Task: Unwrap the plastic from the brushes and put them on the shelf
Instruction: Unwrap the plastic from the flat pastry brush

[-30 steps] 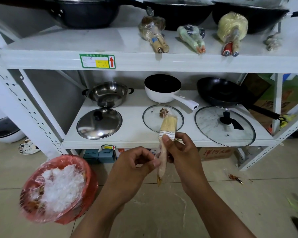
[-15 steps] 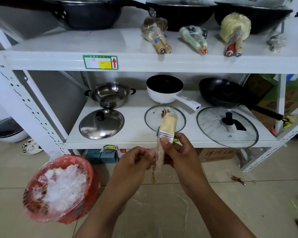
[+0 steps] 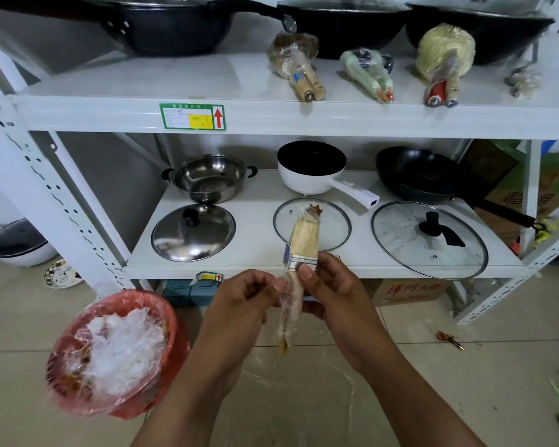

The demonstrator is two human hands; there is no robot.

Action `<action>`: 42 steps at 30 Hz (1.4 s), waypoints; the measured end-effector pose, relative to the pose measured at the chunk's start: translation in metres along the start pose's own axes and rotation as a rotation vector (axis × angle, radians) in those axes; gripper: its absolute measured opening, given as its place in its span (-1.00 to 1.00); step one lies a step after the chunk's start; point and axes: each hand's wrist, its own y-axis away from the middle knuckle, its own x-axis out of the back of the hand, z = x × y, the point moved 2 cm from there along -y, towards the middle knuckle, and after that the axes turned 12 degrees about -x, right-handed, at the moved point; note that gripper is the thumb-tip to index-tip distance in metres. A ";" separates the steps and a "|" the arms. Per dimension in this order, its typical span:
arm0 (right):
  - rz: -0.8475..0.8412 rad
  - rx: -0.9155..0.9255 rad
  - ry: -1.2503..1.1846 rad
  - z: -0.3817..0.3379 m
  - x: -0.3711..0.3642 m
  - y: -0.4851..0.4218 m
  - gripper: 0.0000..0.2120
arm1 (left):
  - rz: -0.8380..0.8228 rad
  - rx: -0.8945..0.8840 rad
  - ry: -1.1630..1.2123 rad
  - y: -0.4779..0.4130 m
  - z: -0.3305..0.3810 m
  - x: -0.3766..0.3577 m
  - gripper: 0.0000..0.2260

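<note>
A plastic-wrapped brush point(image 3: 304, 237) is gripped by the right hand point(image 3: 336, 295), its wrap point(image 3: 288, 317) pinched by the left hand point(image 3: 242, 298); a white shelf point(image 3: 368, 119) of pans point(image 3: 420, 175) is seen beyond, tiled floor point(image 3: 465, 366) below.

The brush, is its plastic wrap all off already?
No, clear plastic covers the brush from bristles to handle; the left hand pinches the plastic.

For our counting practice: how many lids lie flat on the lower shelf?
3: a steel lid at left, a small glass lid in the middle, a large glass lid at right. None seems hidden.
</note>
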 end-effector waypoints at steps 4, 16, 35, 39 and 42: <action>0.021 -0.024 -0.019 0.004 -0.001 -0.003 -0.75 | -0.011 -0.036 0.091 0.000 0.000 -0.002 -0.83; -0.079 -0.026 -0.121 0.003 -0.001 -0.005 -0.67 | 0.067 0.037 0.448 -0.003 0.004 -0.005 -0.89; -0.076 -0.065 -0.054 0.007 -0.002 -0.006 -0.68 | 0.062 -0.146 0.327 -0.003 0.008 -0.001 -0.80; -0.044 -0.053 -0.009 0.005 -0.002 -0.004 -0.67 | 0.050 -0.119 0.355 -0.003 0.007 0.000 -0.90; -0.034 -0.056 0.056 0.002 -0.003 0.000 -0.71 | 0.058 -0.051 0.446 -0.005 0.007 0.002 -0.79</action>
